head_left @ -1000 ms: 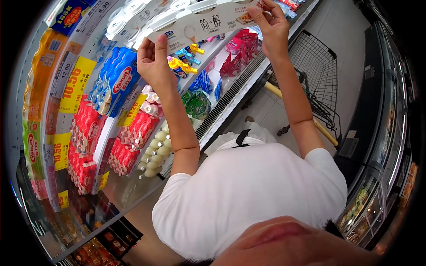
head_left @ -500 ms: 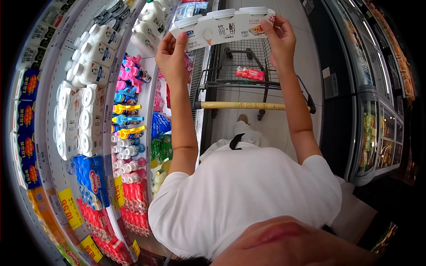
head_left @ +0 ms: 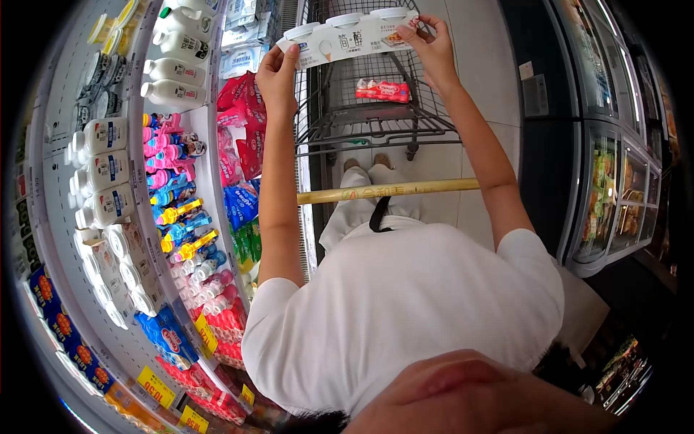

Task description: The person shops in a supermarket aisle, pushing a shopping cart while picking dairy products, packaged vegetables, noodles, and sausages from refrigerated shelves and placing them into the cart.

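Tiled floor (head_left: 478,90), shelves (head_left: 63,217) left; red pack (head_left: 383,91) in far cart (head_left: 376,133).
Left hand (head_left: 277,85), right hand (head_left: 435,56): fingers pinched closed on carton (head_left: 351,40) ends.

Tub pack (head_left: 352,40) above cart (head_left: 361,114), bottle pack (head_left: 382,90) inside, shelves (head_left: 63,181) left, cabinets (head_left: 611,206) right

Supermarket dairy aisle: we see shelved milk bottles (head_left: 177,72), yellow price tags (head_left: 155,387), a shopping cart (head_left: 372,108) and glass-doored display cases (head_left: 614,195).

white carton (head_left: 369,45) with black lettering (head_left: 350,40), red pack (head_left: 383,90), dark grey cart (head_left: 367,114), yellow handle (head_left: 426,186)
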`<action>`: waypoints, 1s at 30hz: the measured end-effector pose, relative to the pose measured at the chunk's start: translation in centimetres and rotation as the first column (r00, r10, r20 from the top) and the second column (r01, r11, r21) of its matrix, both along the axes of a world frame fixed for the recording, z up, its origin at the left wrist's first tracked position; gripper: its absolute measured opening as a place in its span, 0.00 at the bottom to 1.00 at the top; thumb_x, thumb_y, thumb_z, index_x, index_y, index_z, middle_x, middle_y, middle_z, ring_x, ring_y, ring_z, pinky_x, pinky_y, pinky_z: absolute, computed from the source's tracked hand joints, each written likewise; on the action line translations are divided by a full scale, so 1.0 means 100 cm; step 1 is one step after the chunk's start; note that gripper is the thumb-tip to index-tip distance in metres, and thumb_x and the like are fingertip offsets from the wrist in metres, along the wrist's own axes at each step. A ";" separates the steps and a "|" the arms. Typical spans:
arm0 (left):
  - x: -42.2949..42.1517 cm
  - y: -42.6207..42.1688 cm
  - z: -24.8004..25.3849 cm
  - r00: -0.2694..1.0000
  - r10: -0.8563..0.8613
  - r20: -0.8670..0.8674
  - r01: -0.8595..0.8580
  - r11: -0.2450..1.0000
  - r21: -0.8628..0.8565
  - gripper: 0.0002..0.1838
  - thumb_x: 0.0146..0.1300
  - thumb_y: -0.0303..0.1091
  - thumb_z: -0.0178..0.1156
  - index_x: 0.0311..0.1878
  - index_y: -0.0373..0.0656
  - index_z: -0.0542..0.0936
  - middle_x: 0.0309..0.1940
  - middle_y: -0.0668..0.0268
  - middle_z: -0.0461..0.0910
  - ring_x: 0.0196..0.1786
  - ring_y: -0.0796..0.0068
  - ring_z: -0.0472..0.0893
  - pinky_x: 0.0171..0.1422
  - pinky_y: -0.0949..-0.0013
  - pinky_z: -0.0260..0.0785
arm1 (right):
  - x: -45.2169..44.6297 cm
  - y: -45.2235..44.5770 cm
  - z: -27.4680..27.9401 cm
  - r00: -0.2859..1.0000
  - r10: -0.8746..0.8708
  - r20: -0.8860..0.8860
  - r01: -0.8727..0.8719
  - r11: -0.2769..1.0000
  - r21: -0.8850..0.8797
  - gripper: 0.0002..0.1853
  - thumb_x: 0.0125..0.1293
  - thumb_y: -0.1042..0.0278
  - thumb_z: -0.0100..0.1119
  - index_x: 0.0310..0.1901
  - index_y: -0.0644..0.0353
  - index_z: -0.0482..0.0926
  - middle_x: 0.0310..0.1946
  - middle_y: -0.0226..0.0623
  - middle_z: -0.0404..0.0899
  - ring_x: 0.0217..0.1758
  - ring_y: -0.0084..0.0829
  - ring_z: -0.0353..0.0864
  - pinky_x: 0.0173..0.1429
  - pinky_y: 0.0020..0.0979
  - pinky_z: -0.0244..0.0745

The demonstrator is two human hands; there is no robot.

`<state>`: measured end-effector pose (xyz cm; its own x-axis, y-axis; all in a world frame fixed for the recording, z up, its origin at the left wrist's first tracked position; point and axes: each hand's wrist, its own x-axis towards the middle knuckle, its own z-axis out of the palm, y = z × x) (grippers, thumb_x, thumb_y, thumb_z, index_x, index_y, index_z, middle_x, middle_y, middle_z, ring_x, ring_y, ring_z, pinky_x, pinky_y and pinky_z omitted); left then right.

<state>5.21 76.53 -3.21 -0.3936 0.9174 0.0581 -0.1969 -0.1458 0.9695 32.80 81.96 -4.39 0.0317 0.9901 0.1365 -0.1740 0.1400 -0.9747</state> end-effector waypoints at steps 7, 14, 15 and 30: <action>-0.013 0.073 -0.158 0.971 -0.225 -0.081 0.174 0.897 -0.407 0.27 0.62 0.33 0.68 0.60 0.28 0.73 0.46 0.58 0.82 0.46 0.74 0.81 0.49 0.72 0.73 | 0.011 0.054 -0.119 0.984 0.133 0.118 -0.086 0.937 -0.337 0.47 0.56 0.68 0.75 0.72 0.64 0.54 0.62 0.49 0.67 0.66 0.36 0.67 0.68 0.35 0.68; 0.001 0.105 -0.318 0.864 -0.387 -0.322 0.047 0.699 -0.713 0.36 0.57 0.30 0.70 0.68 0.35 0.66 0.55 0.52 0.77 0.55 0.62 0.79 0.58 0.64 0.72 | 0.013 0.088 -0.287 0.963 0.242 0.122 -0.114 0.770 -0.627 0.38 0.57 0.76 0.70 0.68 0.65 0.61 0.58 0.44 0.72 0.60 0.33 0.73 0.64 0.31 0.72; 0.004 0.107 -0.339 0.876 -0.384 -0.292 0.058 0.685 -0.726 0.37 0.57 0.29 0.70 0.68 0.35 0.66 0.56 0.51 0.76 0.56 0.62 0.78 0.58 0.63 0.72 | 0.013 0.091 -0.308 0.964 0.238 0.116 -0.104 0.744 -0.660 0.37 0.58 0.77 0.70 0.68 0.65 0.62 0.57 0.44 0.72 0.59 0.33 0.74 0.63 0.30 0.72; 0.061 0.091 -0.463 0.883 -0.466 -0.055 0.198 0.477 -0.856 0.42 0.52 0.30 0.70 0.71 0.43 0.63 0.60 0.49 0.75 0.61 0.58 0.77 0.63 0.62 0.69 | 0.050 0.071 -0.445 0.894 0.358 0.269 0.082 0.461 -0.884 0.38 0.56 0.87 0.59 0.70 0.57 0.62 0.61 0.45 0.72 0.61 0.40 0.75 0.58 0.37 0.77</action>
<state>11.35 85.58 -49.51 -0.1412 0.6638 -0.7344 0.2092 0.7451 0.6333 37.79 89.10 -48.86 0.0490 0.5786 -0.8141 0.2851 -0.7893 -0.5438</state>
